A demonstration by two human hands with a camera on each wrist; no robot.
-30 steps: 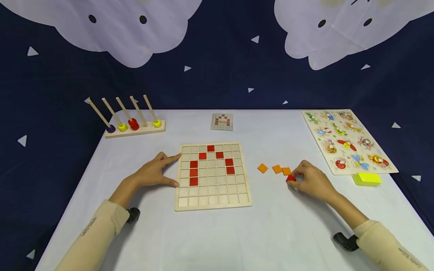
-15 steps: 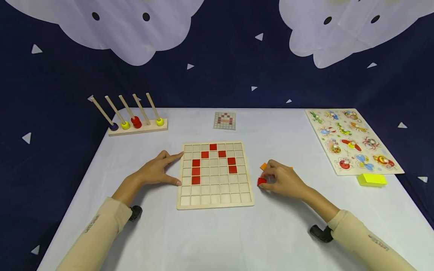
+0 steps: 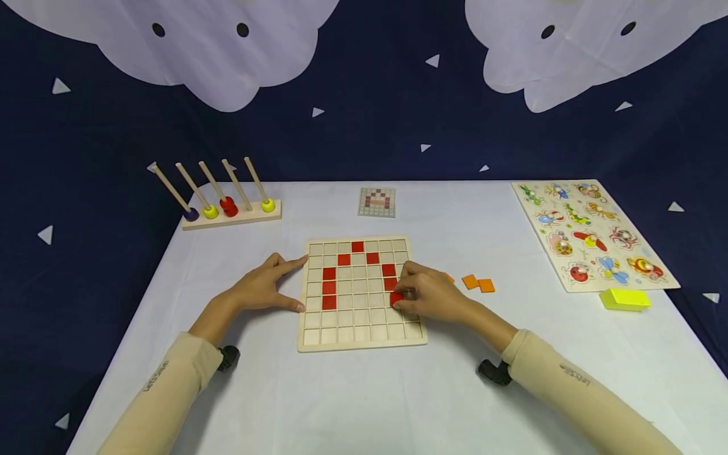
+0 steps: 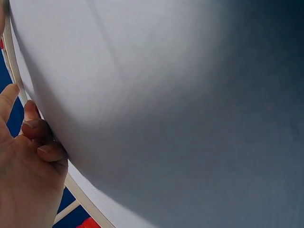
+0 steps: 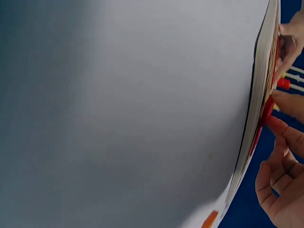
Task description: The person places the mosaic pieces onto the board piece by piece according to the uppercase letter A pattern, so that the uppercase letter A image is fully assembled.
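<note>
A pale wooden grid board lies flat on the table with several red tiles forming an arch in its cells. My right hand pinches a red tile between thumb and fingertips, over the right side of the board just below the other red ones. The right wrist view shows that tile edge-on, close over the grid. Along the board's left edge, my left hand spreads index finger and thumb, their tips touching the frame. In the left wrist view its remaining fingers are folded toward the palm.
Orange tiles lie right of the board, one partly behind my right hand. Behind the board is a small pattern card. A peg stacker stands back left; an insect puzzle and yellow block are at the right.
My right hand has carried the red tile leftward from beside the orange tiles to over the board's right side. My left hand has stayed at the board's left edge.
</note>
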